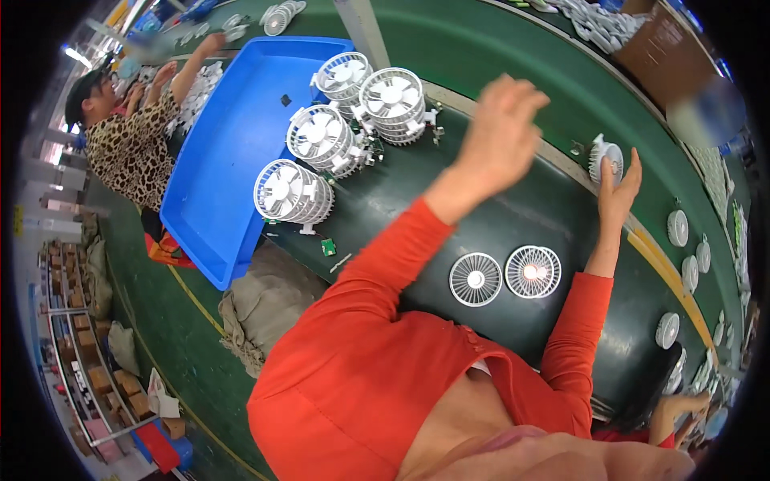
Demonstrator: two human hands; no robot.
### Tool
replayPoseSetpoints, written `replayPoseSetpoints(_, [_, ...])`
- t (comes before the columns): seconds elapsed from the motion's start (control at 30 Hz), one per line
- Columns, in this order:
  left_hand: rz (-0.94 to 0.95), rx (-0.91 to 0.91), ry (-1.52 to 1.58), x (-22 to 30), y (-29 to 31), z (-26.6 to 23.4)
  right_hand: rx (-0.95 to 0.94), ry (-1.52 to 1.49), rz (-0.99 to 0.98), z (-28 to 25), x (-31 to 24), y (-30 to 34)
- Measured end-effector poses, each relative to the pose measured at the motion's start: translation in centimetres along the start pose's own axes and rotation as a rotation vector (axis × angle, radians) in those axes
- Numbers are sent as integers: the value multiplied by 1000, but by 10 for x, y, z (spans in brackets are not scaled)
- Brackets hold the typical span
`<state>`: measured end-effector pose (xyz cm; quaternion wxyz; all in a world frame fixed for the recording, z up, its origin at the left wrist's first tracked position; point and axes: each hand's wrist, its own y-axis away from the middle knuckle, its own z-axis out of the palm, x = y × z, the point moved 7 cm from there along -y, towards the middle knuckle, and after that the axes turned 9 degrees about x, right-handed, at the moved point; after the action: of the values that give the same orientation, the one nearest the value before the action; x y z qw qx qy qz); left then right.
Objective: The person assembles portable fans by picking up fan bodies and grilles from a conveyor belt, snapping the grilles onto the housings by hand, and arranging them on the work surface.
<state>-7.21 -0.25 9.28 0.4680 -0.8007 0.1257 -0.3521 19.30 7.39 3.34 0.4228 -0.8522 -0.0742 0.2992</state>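
My left hand (507, 128) is raised over the bench's far edge, fingers loosely apart and nothing visible in them. Farther right, my right hand (619, 192) has its thumb and fingers around a small white fan part (607, 159) at the green belt's near edge. Two round white fan grilles (476, 279) lie side by side on the dark bench (417, 188), between my forearms; the right one looks doubled. To the left of my left hand stand several stacks of white caged fan housings (319, 138) with blades inside and bits of circuit board attached.
A blue tray (216, 176) sits under the stacks' left side. A green circuit board (328, 247) lies near the bench edge. More white fan parts (678, 228) rest on the green belt (561, 80). One person (132, 132) works at left; another's hand (682, 405) shows lower right.
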Motion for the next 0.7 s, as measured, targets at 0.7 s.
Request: replayPoseSetpoints(0.7, [-354, 85, -602, -84, -62, -142, -979, -176, -322, -54, -117, 129])
